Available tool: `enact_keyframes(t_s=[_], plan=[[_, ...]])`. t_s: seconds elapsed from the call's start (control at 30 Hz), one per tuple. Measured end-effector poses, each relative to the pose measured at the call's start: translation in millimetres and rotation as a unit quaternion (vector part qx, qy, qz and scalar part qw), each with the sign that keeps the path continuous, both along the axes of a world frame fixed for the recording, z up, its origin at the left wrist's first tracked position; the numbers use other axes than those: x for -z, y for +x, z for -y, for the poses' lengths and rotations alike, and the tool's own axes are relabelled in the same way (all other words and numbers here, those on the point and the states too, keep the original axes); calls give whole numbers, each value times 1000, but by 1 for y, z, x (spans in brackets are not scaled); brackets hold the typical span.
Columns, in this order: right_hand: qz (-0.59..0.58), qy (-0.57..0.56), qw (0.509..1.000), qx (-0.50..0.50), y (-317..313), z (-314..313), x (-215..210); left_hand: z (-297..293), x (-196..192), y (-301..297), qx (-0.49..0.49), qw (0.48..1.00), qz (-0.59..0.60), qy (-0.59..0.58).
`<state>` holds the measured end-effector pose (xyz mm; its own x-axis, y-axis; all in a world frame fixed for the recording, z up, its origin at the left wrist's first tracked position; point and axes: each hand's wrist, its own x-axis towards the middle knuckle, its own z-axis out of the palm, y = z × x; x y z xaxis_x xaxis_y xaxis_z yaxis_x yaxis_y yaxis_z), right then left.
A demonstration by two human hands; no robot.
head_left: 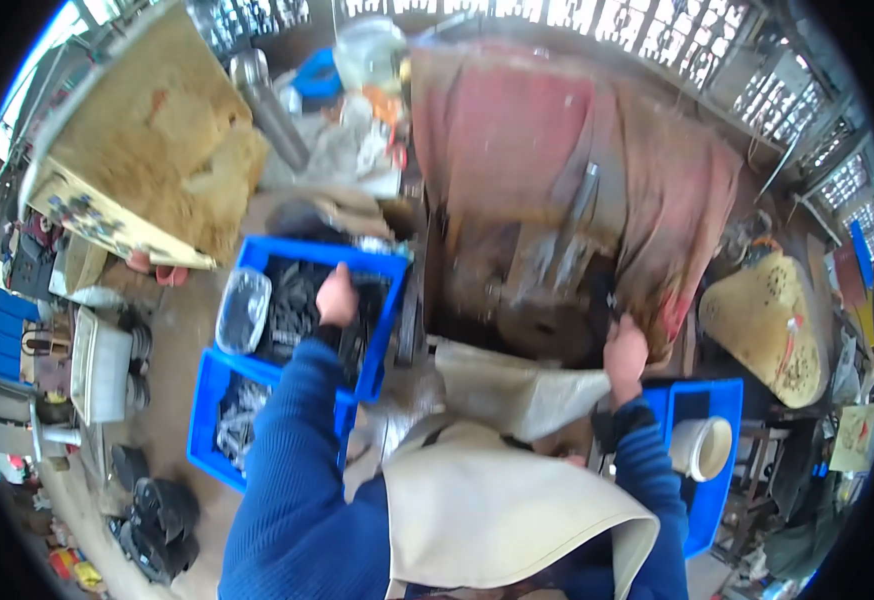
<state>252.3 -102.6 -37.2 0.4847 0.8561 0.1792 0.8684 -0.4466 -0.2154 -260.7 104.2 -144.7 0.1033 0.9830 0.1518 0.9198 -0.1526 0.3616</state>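
Observation:
My left hand (336, 297) reaches into a blue plastic crate (257, 254) full of dark metal parts (295, 300); its fingers curl down among them, and whether it grips one is hidden. My right hand (625, 350) rests at the front edge of a rusty red machine (557, 180), its fingers closed at the corner of a pale cloth sheet (517, 390) that hangs from the machine. I wear blue sleeves and a cream apron (497, 510).
A second blue crate (207, 410) with metal parts sits below the first. A clear plastic tub (242, 310) leans on the upper crate. At right, a blue crate (717, 400) holds a white bucket (702, 447). A wooden board (147, 140) leans at upper left.

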Motion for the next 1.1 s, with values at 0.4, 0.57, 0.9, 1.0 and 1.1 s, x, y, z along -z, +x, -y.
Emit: enact_keyframes(t_s=[0.4,0.57,0.9,1.0,1.1], plan=[[-39,-9,999,10,-1,22,-7,75,-15,-37,-113,968,-127,-183],[-124,-7,992,-6,18,14,6,97,-15,-27,-50,969,-213,-117],[-168,248,949,-96,-10,-107,-129,109,-32,-36,-32,988,-127,-78],[-125,292,942,-105,-17,-140,-147,122,-87,-6,-16,986,137,-93],[-106,281,948,-104,-26,-162,-155,124,-128,35,1,923,368,-116]])
